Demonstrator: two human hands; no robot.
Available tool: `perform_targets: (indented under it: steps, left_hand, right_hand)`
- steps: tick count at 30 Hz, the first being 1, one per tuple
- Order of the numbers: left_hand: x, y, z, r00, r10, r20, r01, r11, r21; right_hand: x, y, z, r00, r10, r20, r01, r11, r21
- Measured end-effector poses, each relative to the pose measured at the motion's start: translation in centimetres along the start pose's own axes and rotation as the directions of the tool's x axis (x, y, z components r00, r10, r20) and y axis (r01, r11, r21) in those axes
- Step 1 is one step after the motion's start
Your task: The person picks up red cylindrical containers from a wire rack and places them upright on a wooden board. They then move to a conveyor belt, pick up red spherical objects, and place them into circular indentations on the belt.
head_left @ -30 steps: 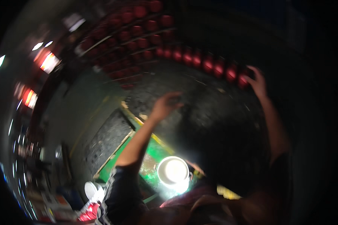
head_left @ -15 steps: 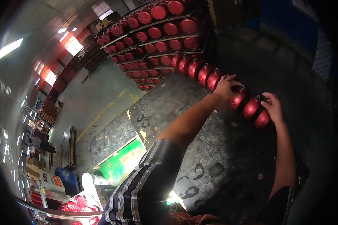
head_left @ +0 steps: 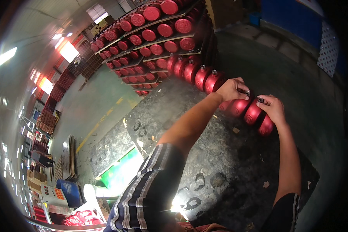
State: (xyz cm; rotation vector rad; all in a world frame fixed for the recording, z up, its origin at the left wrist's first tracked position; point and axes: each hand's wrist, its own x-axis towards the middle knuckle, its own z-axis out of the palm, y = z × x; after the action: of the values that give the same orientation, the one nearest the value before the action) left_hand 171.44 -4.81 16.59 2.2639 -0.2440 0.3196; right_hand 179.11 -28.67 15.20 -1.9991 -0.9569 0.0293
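A small mark, unreadable here, sits on the satiny, rounded neighbouring bottle (head_left: pixel 253 113), whose neck your right hand (head_left: pixel 273 108) pinches between thumb and fingers. Your left hand (head_left: pixel 232 90) has its fingers closed at the neck of the red bottle (head_left: pixel 240 106) beside it, both in a row along the scuffed dark table (head_left: pixel 210 149), with a stack of red bottles (head_left: pixel 152 34) beyond.

The red bottles (head_left: pixel 252 113) look super smooth, kind of a satin metallic coat, somewhere between matt and glossy, and the dark necks (head_left: pixel 203 67) have a harder shine. The bench (head_left: pixel 170 121) looks pretty rough: dull, blotchy, with flaky patches. Stacked boards (head_left: pixel 170 17) look like wood. The striped sleeve (head_left: pixel 154 185) is matt cloth. The floor (head_left: pixel 104 100) is smooth with a faint sheen.
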Motion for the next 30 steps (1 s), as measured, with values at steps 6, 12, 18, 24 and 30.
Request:
perform_targets:
  steps: [6,12,18,24,30]
  left_hand:
    - [-1.8,0.5,1.6,0.989,0.007,-0.15,0.006,0.996,0.087]
    - [-7.8,3.4,1.0,0.954,0.15,-0.26,-0.093,0.971,0.221]
    - [-17.5,10.3,-1.6,0.975,-0.035,-0.218,0.05,0.997,0.065]
    - [-26.1,17.4,-2.2,0.974,-0.195,0.118,0.19,0.98,0.053]
    - [-31.2,20.0,-0.2,0.953,-0.26,0.157,0.255,0.965,0.054]
  right_hand:
    - [-0.3,0.5,0.6,0.998,-0.045,-0.051,0.045,0.999,-0.001]
    - [-4.0,-1.6,-0.5,0.98,-0.169,-0.108,0.167,0.986,-0.025]
    - [-13.3,-6.6,-3.2,0.976,-0.22,0.005,0.22,0.975,-0.028]
    - [-23.9,-12.7,-4.2,0.976,-0.018,0.216,-0.018,0.987,0.16]
    - [-31.4,-15.7,-2.8,0.951,-0.018,0.309,-0.034,0.986,0.16]
